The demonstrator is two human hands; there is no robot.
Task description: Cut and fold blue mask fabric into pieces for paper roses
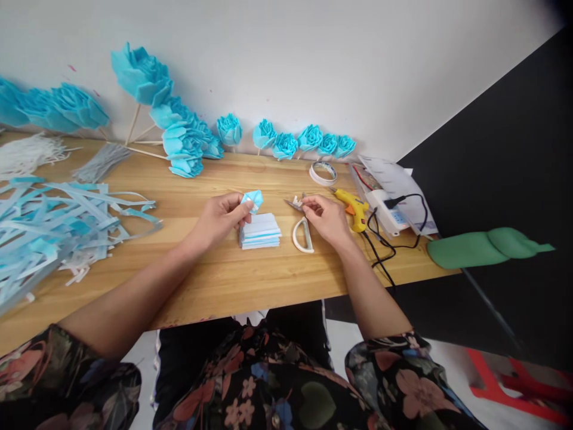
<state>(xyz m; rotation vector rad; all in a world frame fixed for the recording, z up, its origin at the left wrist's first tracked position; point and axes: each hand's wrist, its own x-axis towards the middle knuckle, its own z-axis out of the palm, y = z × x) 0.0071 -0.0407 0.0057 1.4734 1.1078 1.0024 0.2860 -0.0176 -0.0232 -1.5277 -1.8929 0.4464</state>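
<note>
Between the thumb and fingers of my left hand (226, 214) is a small light-blue folded petal piece (253, 200), with a whitish patch near the thumb. Just below it lies a stack of white and blue cut sheets (260, 231). My right hand (329, 220) is pinched over the table, with a small white piece (296, 201) at its fingertips. Under these fingers lie scissors with a white handle (302, 236), their blades partly covered by the hand. A yellow glue gun (354, 209) rests just right of my right hand.
Blue flowers on sticks (183, 143) line the wall. Blue and white strips (67, 233) are heaped at left, near grey stems (102, 161). A tape roll (323, 173) lies behind my right hand. At right are a power strip (387, 212), black cords (378, 257) and a green bottle (474, 249).
</note>
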